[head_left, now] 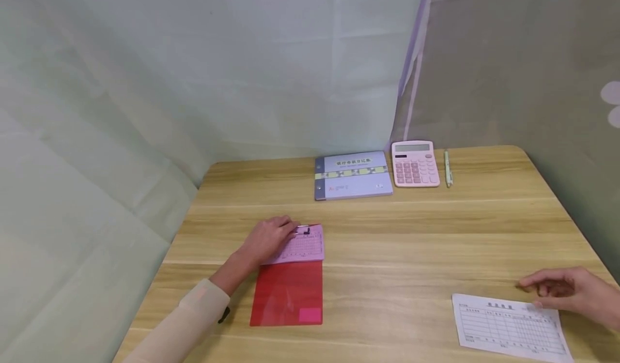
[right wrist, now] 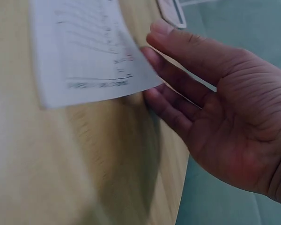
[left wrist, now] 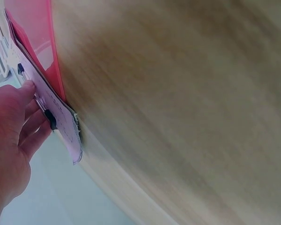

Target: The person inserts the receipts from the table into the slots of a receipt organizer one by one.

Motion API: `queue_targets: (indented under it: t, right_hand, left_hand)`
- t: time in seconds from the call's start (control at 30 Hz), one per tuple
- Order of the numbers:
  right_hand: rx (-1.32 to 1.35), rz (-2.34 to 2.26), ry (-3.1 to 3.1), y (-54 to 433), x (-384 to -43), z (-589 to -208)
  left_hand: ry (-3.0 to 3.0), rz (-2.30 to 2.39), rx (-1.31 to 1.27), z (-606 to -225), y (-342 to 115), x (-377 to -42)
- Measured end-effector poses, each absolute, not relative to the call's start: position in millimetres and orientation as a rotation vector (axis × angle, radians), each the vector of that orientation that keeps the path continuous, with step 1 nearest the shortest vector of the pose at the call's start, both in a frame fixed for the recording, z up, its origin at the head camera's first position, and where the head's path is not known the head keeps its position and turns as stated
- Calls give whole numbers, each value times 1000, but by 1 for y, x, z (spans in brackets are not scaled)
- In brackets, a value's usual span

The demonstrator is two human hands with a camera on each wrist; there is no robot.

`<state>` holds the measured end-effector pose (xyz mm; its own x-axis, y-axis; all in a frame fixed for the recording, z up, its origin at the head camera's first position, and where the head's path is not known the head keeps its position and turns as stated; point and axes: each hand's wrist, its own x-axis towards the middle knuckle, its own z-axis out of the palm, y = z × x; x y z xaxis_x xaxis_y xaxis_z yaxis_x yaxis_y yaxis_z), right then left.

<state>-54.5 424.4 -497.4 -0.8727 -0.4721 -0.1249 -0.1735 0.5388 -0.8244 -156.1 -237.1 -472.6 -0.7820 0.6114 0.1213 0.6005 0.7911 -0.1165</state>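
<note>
The table is pale wood grain, smooth and faintly shiny. The red clipboard looks like glossy translucent plastic; the pink slip and white form are thin matt paper.

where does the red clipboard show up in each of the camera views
Head: the red clipboard lies lower centre-left on the table, left hand at its clip.
Left wrist: clipboard at the top left, seen edge-on.
Right wrist: not in view.
Shared landmark: the pink slip under the clip.
</note>
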Motion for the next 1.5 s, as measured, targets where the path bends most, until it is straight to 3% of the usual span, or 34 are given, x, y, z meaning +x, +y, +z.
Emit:
queue_targets:
  t: [0.23,0.47,1.0,1.5]
  right_hand:
    - [-574,-1179,2631,414,-39,-507]
    - [-413,-882,2764,399,-37,-508]
    - [-304,-1110,2910,400,-32,-516]
    - [-263,-979,3009,394,-39,-509]
  left_hand:
    - [-2814,104,-972,-473,-237,-157]
    - [-2804,111,-976,-473,-238,-156]
    - [-2809,119,-951,-473,-239,-156]
    - [-2803,111,-962,-473,-237,-156]
